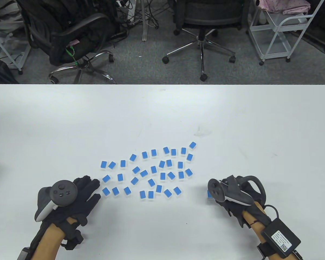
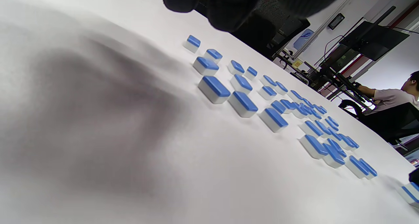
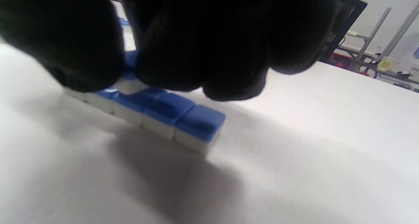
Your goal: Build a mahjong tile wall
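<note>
Several blue-backed mahjong tiles (image 1: 151,173) lie scattered face down across the middle of the white table (image 1: 162,113). My left hand (image 1: 93,189) rests flat at the cluster's left edge with its fingers straight, close to the nearest tile (image 1: 106,191) and holding nothing. In the left wrist view its fingertips (image 2: 229,8) hang above the scattered tiles (image 2: 214,90). My right hand (image 1: 214,193) is curled over a short row of tiles (image 3: 167,114) set side by side. It pinches one tile (image 3: 130,85) on top of that row. Only the edge of one row tile (image 1: 209,194) shows in the table view.
Beyond the table's far edge stand two office chairs (image 1: 203,16) and a white wire cart (image 1: 284,29). A person sits at a desk (image 2: 392,96) far behind the tiles. Bare table top (image 1: 273,135) spreads to the right of and behind the cluster.
</note>
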`<state>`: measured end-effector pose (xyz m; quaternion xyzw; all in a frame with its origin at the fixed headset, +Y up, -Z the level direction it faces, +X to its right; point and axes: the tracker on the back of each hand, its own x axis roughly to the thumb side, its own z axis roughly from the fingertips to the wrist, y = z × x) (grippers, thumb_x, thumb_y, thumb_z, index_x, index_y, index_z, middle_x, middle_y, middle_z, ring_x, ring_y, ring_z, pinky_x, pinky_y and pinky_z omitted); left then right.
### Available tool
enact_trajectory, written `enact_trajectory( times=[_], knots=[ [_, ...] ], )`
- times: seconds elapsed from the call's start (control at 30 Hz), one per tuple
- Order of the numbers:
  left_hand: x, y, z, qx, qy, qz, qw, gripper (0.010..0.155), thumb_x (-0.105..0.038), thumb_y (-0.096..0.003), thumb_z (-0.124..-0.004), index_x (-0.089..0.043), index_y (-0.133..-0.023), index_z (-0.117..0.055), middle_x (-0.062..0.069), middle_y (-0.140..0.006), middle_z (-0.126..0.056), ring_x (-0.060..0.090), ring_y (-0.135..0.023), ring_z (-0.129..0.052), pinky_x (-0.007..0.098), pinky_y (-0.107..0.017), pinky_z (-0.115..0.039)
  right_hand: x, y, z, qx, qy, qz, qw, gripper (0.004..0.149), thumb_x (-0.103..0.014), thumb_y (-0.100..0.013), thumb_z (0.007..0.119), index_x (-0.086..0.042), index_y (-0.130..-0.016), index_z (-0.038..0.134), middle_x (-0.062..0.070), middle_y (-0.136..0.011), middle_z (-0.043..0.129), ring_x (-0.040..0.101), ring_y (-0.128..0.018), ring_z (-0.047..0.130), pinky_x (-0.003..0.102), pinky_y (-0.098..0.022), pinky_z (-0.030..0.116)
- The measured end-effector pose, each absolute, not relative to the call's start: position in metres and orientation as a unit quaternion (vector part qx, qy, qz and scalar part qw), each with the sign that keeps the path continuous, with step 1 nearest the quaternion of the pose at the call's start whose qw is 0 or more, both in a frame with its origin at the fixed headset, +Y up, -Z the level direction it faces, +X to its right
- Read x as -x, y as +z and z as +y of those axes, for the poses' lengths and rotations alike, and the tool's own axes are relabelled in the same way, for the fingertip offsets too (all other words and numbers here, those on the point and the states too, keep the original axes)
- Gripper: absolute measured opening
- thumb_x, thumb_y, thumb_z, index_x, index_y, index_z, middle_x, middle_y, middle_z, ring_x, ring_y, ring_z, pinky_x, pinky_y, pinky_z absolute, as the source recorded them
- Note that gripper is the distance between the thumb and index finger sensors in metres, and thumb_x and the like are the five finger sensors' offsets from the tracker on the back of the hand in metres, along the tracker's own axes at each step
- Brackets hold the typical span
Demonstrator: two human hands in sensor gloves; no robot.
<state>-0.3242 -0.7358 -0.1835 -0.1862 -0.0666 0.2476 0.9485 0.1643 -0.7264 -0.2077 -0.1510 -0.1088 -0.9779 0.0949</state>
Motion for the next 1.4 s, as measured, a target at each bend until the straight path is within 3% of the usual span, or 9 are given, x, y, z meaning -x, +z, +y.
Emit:
enact_trajectory(
  times=[0.23,1.07,1.4],
  knots=[
    [0.328,-0.185,-0.734,0.179,0.246,-0.058,0.951,0.068,-0.059,-0.0509,-0.057,-0.033,-0.113,-0.046,0.006,-0.121,-0.031,0.038,-0.112,-0.026,0.067,-0.077,-0.026,-0.16,-0.204,-0.73,0.171,-0.977,-0.077,0.1,0.059,-0.047,-0.03,0.091,-0.018,-0.081,0.08,0.0,-0.055,0.099,0.026,-0.052,0.1,0.055,-0.058,0.077],
    [0.328,-0.183,-0.735,0.186,0.244,-0.063,0.95,0.068,-0.059,-0.051,-0.057,-0.032,-0.113,-0.047,0.006,-0.121,-0.031,0.038,-0.112,-0.026,0.067,-0.077,-0.026,-0.155,-0.201,-0.733,0.17,-0.976,-0.081,0.11,0.059,-0.047,-0.03,0.09,-0.02,-0.082,0.079,-0.001,-0.055,0.099,0.025,-0.051,0.1,0.054,-0.057,0.077],
    [0.326,-0.183,-0.735,0.183,0.243,-0.067,0.95,0.068,-0.059,-0.051,-0.057,-0.032,-0.113,-0.047,0.006,-0.121,-0.031,0.038,-0.112,-0.026,0.067,-0.077,-0.026,-0.171,-0.203,-0.708,0.139,-0.989,-0.04,0.042,0.062,-0.052,-0.033,0.082,-0.025,-0.088,0.073,0.002,-0.074,0.095,0.029,-0.068,0.095,0.056,-0.062,0.073]
  ],
)
